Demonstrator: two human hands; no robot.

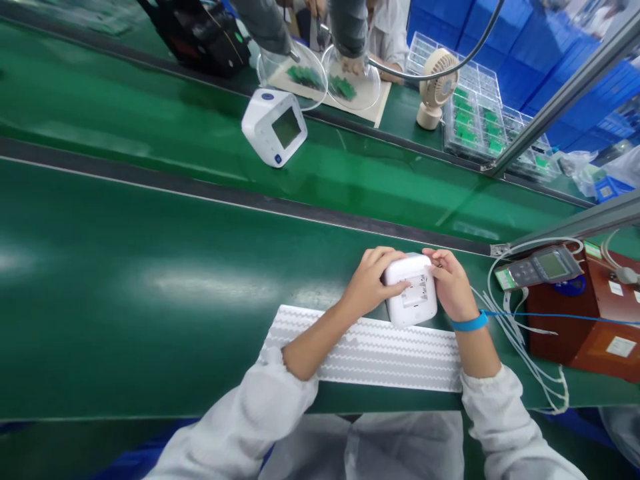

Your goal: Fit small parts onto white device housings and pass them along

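Observation:
A white blood pressure monitor (411, 315) is face down between my hands, its battery compartment uncovered and showing metal contacts. My left hand (373, 280) grips its left side, the thumb reaching across to the compartment. On the opposite side, my right hand (450, 285) has its fingers bent around the upper right edge; a small item in them could be hidden. A blue wrist strap (470, 323) with a cord circles my right wrist. Under my forearms lies a white sheet with wavy-edged rows (390, 363), just below the monitor.
Another white monitor (275, 128) stands on the green belt (200, 170) beyond a dark rail. At right, a handheld meter (545, 267) and white tubes lie by a reddish-brown box (585, 320). Across the belt are a co-worker's sleeves, a small fan (436, 87) and trays with green boards (473, 127).

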